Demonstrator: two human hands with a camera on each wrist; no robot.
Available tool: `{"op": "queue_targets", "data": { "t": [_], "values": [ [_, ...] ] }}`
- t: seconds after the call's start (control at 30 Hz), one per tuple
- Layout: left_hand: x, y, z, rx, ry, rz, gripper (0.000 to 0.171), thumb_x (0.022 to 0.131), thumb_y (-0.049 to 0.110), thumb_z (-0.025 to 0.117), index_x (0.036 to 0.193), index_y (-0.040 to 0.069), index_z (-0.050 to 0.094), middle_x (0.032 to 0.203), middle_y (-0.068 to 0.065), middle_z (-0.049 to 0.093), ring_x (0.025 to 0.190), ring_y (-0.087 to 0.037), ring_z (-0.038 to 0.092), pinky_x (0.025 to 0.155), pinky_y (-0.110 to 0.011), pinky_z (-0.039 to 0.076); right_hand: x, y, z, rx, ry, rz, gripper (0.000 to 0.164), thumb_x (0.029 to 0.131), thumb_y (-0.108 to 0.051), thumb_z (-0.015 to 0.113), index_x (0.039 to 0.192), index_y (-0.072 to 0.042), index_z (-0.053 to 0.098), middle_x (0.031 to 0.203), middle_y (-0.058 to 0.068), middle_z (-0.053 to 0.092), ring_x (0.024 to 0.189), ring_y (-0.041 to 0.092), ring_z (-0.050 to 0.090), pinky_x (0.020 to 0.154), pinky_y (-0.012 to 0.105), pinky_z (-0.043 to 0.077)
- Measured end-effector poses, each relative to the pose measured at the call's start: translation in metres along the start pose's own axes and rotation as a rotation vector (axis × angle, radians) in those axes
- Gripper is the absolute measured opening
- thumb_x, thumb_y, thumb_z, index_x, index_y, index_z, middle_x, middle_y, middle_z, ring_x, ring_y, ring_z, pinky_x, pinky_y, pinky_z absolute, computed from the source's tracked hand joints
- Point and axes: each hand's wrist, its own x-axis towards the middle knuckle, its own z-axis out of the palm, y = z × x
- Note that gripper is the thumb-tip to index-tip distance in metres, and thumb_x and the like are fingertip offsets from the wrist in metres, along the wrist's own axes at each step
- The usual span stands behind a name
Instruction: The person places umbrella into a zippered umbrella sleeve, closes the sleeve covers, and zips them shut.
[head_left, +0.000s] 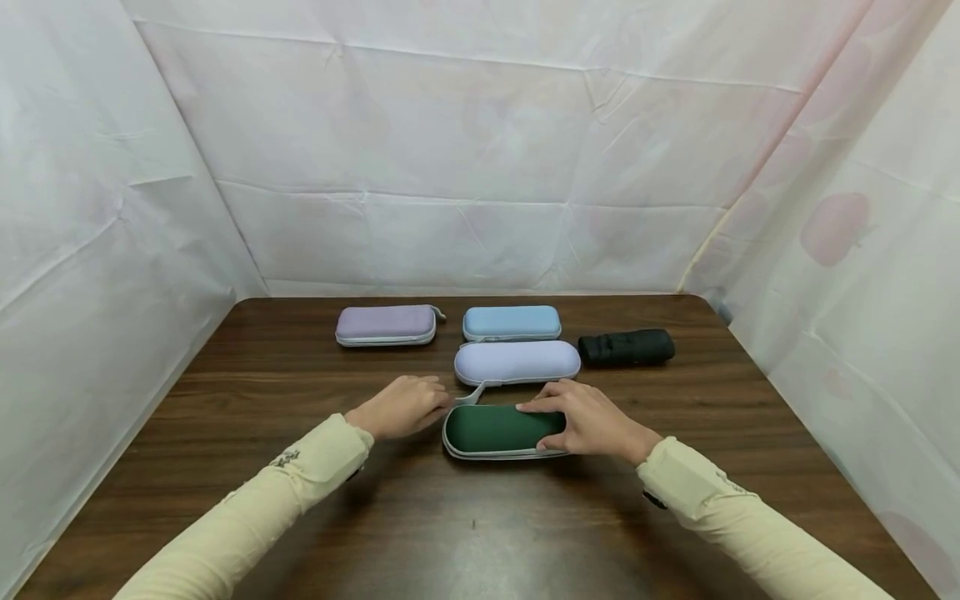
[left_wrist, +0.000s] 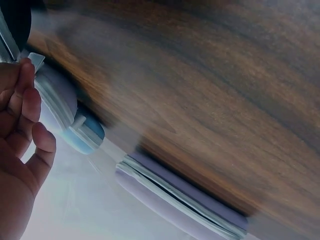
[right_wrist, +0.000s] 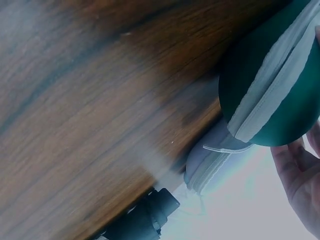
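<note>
A dark green hard zip case [head_left: 491, 428] with a pale grey zip edge lies nearest the person. My right hand [head_left: 592, 421] grips its right end, thumb on the near side and fingers over the top. At the case's left end, my left hand [head_left: 408, 407] has its fingertips drawn together on a light grey strap [head_left: 471, 395]. The left wrist view shows the strap's tip [left_wrist: 36, 61] poking out past the pinched fingers. The green case's zip [right_wrist: 280, 75] appears closed in the right wrist view. Just behind the green case lies a lavender zip case [head_left: 517, 362].
A light blue case [head_left: 512, 322] sits behind the lavender one. To the back left lies a purple case [head_left: 386, 324], and on the right a black rolled item [head_left: 628, 347], perhaps a folded umbrella. Pale sheets [head_left: 450, 150] enclose the dark wooden table [head_left: 465, 533].
</note>
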Motion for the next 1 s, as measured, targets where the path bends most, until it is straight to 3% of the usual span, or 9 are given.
{"op": "queue_targets", "data": {
  "t": [0.17,0.37,0.5,1.0],
  "values": [
    [-0.006,0.002,0.000,0.001,0.006,-0.014,0.005,0.089,0.011,0.066,0.091,0.013,0.070,0.079,0.003,0.062,0.073,-0.014,0.056,0.059,-0.028,0.047,0.000,0.000,0.001,-0.005,0.009,0.007,0.058,0.072,-0.035,0.084,0.125,-0.023,0.065,0.106,-0.002,0.061,0.090,0.012,0.056,0.073,0.033,0.049],
    [-0.016,0.006,-0.001,0.002,0.029,-0.022,0.009,0.088,0.012,0.066,0.079,0.015,0.066,0.076,0.005,0.060,0.073,-0.013,0.056,0.061,-0.029,0.048,0.000,0.001,0.001,-0.014,0.029,0.020,0.056,0.073,-0.035,0.083,0.125,-0.022,0.066,0.104,-0.001,0.062,0.088,0.012,0.056,0.070,0.032,0.049],
    [-0.019,0.010,-0.002,-0.010,0.039,-0.007,0.010,0.088,0.012,0.066,0.079,0.015,0.065,0.075,0.005,0.058,0.073,-0.013,0.056,0.061,-0.028,0.048,0.000,0.001,0.000,-0.019,0.039,0.025,0.055,0.073,-0.035,0.083,0.124,-0.021,0.066,0.104,-0.001,0.062,0.086,0.012,0.056,0.068,0.031,0.048],
    [-0.025,0.025,0.000,-0.045,0.052,-0.048,0.014,0.085,0.014,0.070,0.072,0.018,0.065,0.070,0.008,0.058,0.066,-0.007,0.056,0.054,-0.026,0.047,0.000,-0.001,0.004,-0.021,0.044,0.025,0.054,0.073,-0.035,0.082,0.123,-0.021,0.066,0.103,0.000,0.062,0.085,0.012,0.056,0.068,0.031,0.048]
  ]
}}
